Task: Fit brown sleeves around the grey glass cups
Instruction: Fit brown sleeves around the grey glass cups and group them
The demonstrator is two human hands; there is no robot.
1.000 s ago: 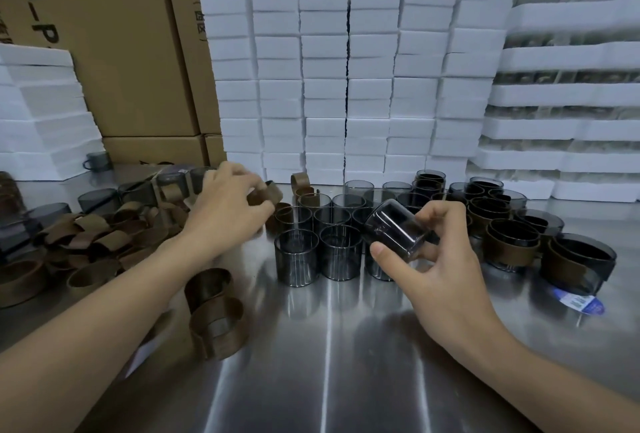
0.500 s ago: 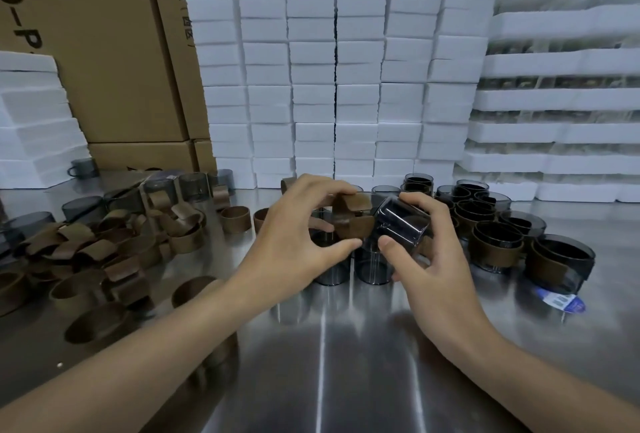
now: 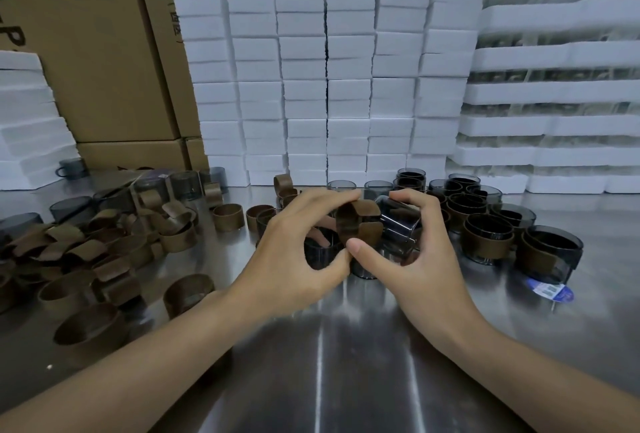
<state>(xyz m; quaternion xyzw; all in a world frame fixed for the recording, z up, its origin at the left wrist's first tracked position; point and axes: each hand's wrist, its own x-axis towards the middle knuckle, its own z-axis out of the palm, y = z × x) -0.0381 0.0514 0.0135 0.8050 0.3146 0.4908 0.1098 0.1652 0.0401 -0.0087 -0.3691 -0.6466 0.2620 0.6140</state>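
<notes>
Above the middle of the steel table, my left hand (image 3: 294,249) grips a brown sleeve (image 3: 358,224) between thumb and fingers. My right hand (image 3: 415,259) holds a grey glass cup (image 3: 400,224) tipped on its side, its end touching the sleeve. Both thumbs meet under the sleeve. Bare grey cups (image 3: 322,252) stand on the table just behind and below my hands, partly hidden. Cups with brown sleeves on them (image 3: 488,242) stand in a group at the right.
A heap of loose brown sleeves (image 3: 104,249) covers the left of the steel table (image 3: 346,363), with more grey cups (image 3: 173,186) behind it. Stacked white foam blocks (image 3: 329,69) and cardboard boxes (image 3: 104,51) wall off the back. A blue label (image 3: 550,290) lies at right.
My left hand carried a brown sleeve from the left pile to the centre and brought it against the cup that my right hand holds. The two hands now touch.
</notes>
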